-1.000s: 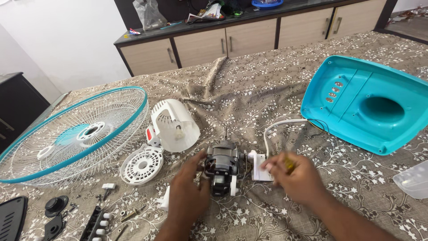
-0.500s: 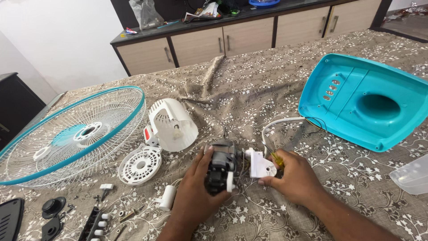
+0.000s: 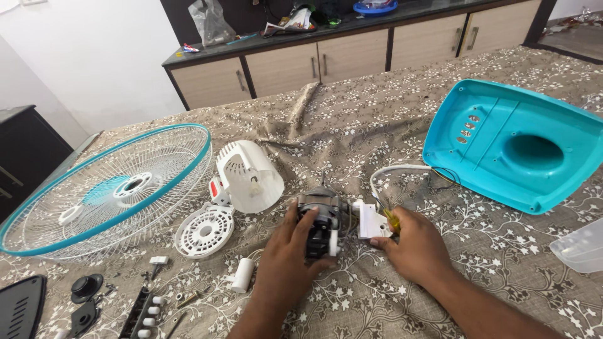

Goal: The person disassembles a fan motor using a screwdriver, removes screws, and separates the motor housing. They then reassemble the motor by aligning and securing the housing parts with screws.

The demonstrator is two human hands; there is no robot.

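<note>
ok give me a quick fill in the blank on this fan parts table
1. The left hand grips the grey fan ____ on the cloth.
2. The right hand holds a white plastic part and a tool with a ____ handle.
3. The plastic base shell at the right is ____ in colour.
4. The wire fan guard lies to the ____ of the white housing.

Missing words: motor; yellow; turquoise; left

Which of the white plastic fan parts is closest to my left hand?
The small white cylinder, just beside your left hand. The round vented disc and domed motor cover lie farther left.
</note>
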